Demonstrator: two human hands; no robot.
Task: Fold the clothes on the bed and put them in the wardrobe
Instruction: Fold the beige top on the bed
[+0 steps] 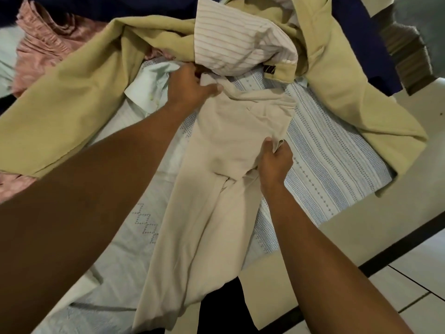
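Observation:
A pair of beige trousers lies lengthwise down the middle of the bed, its legs hanging over the near edge. My left hand grips the far end of the trousers at the waist. My right hand pinches a fold of the same trousers at their right side. Beyond them a khaki yellow jacket sprawls across the bed, with a white striped shirt bunched on top of it.
A pink garment lies crumpled at the far left and a pale green shirt sits left of my left hand. The bed's patterned white sheet shows at the right. Tiled floor lies at the lower right.

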